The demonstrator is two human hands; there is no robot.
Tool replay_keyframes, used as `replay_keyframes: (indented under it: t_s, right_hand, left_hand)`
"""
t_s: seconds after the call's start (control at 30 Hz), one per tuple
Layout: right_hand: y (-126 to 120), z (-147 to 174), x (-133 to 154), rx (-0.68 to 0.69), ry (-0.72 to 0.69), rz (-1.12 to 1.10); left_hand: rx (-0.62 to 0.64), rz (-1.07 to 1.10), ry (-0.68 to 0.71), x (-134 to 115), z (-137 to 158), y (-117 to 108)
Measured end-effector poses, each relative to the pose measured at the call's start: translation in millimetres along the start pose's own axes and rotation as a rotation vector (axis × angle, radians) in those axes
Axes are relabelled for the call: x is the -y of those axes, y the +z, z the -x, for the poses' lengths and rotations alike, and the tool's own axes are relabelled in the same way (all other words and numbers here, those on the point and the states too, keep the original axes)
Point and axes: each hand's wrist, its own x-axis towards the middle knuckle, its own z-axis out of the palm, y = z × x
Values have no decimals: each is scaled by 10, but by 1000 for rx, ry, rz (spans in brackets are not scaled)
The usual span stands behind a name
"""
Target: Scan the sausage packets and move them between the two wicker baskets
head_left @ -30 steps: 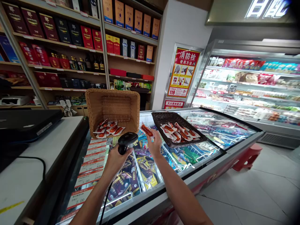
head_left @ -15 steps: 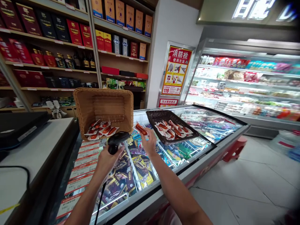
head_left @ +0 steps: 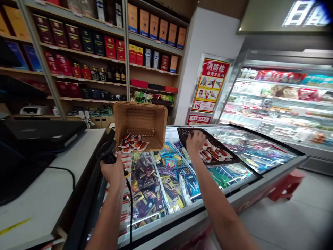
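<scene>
My left hand (head_left: 114, 170) grips a black handheld barcode scanner (head_left: 107, 149), whose cord hangs down past the wrist. It is over the left edge of the freezer, just left of a tan wicker basket (head_left: 140, 107). Inside that basket lie several packaged sausages (head_left: 133, 143). My right hand (head_left: 195, 140) reaches over the left end of a dark woven basket (head_left: 229, 144), its fingers pointing down and smeared by motion. Beside those fingers, more packaged sausages (head_left: 214, 152) are spread in the dark basket. Whether the right hand holds anything is hidden.
Both baskets rest on a chest freezer (head_left: 192, 208) filled with wrapped ice creams. On the left stands a white counter (head_left: 33, 194) with a black device. Behind are shelves of boxed bottles; a refrigerated display (head_left: 281, 97) and a red stool (head_left: 286, 184) are at right.
My right hand has gone from holding a packaged sausage between the baskets to over the dark basket. The scanner has moved left, away from it. The view has turned left.
</scene>
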Motion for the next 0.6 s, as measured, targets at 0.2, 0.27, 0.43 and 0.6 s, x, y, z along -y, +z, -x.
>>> replay_keyframes:
  t_s: [0.2, 0.27, 0.43, 0.6]
  right_hand:
    - [1010, 962, 1292, 588, -127, 50]
    - [1249, 1172, 1539, 662, -96, 104]
    - [1455, 1361, 1718, 682, -36, 182]
    - [1332, 1260, 1506, 587, -86, 173]
  left_hand:
    - [-166, 72, -63, 166, 63, 114]
    - [-152, 56, -61, 157, 106, 121]
    - [-98, 24, -102, 76, 199, 98]
    - [-53, -27, -108, 56, 241, 107]
